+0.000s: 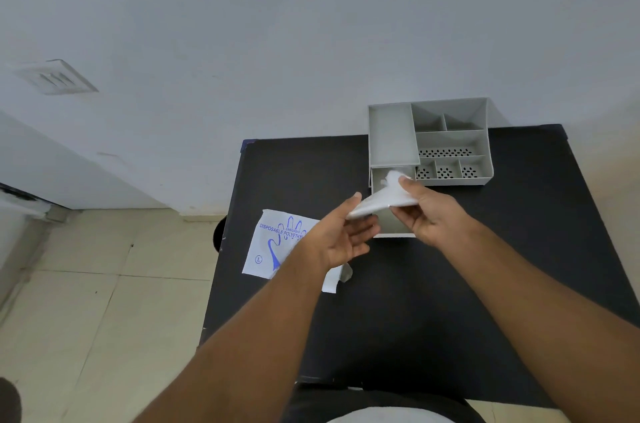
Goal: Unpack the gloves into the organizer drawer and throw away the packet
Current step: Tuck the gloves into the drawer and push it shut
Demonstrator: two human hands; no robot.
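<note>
A folded bundle of clear plastic gloves [384, 198] is held above the pulled-out drawer [390, 226] of a grey organizer [391, 135]. My right hand [427, 214] pinches the bundle's right end. My left hand [341, 235] touches its left end with fingertips, palm partly spread. The glove packet [273, 242], white with blue print, lies flat on the black table [450, 301] to the left, partly hidden under my left forearm.
The organizer's top has several compartments [450, 145], some with perforated floors. It stands at the table's far edge by a white wall. A tiled floor [104, 301] lies to the left. A dark round object [219, 234] peeks past the table's left edge.
</note>
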